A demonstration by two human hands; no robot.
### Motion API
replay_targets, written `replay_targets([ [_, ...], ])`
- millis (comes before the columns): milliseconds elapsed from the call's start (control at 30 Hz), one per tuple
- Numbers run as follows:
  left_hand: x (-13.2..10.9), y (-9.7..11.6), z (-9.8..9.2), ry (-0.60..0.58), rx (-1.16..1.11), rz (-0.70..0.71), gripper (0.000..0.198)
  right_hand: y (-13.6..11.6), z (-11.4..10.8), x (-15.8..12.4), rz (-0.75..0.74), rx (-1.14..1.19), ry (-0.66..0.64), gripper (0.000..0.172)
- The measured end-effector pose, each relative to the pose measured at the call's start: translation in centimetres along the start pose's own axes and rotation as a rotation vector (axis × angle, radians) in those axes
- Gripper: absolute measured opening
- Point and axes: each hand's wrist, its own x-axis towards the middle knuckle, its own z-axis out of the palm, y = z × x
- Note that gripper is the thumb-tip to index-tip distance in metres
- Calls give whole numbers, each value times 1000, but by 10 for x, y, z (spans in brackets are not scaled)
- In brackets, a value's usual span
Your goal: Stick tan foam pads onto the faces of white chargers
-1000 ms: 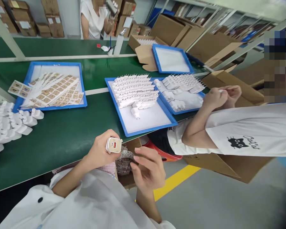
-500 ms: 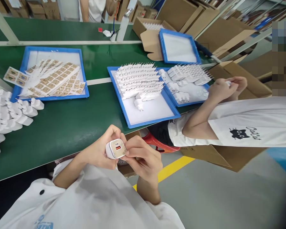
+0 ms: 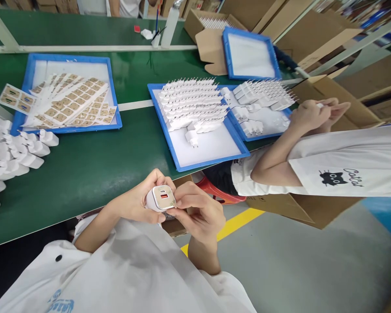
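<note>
My left hand (image 3: 135, 204) is wrapped around a white wall charger (image 3: 150, 201), its port end turned up toward me. On that end lies a beige sticker (image 3: 168, 202) around one small port and one USB port with a red inside. The closed thumb and fingers of my right hand (image 3: 200, 209) pinch at the sticker's lower right corner, against the charger's edge. Whether the corner is lifted is too small to tell. To the left, beige sticker sheets (image 3: 71, 104) overlap in a blue-rimmed tray (image 3: 115, 102).
White chargers (image 3: 16, 152) stand in rows at the table's left. Several more (image 3: 189, 104) fill a blue tray (image 3: 211, 163), prongs up, with another tray (image 3: 263, 135) behind. At right a co-worker's hands (image 3: 316, 115) hold something small and white. Cardboard boxes (image 3: 332, 39) stand beyond.
The view has shifted slightly. The charger sits a little higher and further right, turned slightly in my left hand. My right fingers stay at the sticker's corner.
</note>
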Motion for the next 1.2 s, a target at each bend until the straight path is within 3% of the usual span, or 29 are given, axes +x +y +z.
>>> replay_targets([
  [100,-2,5,-1,92,97,-25,46,3,-1,1,33,-12,43,17],
  [233,-7,18,2,223,456,-114,29,3,-1,0,30,-137,104,24],
  [433,-3,16,16,242,792,-111,43,-10,-2,-3,43,-314,42,24],
  [633,5,4,21,299,901,1,19,-19,-3,-6,195,-318,-14,15],
  [833,7,3,23,271,889,50,24,-25,-3,-2,484,-127,54,21],
  [967,9,0,22,252,871,46,27,13,-10,-4,559,-33,288,29],
  [1033,10,-4,18,267,857,54,26,49,-19,-15,576,-212,452,34],
  [1100,10,-6,12,311,864,49,24,86,-29,-36,646,-598,580,40],
  [1200,10,-8,3,400,886,34,22,124,-38,-74,759,-808,537,41],
])
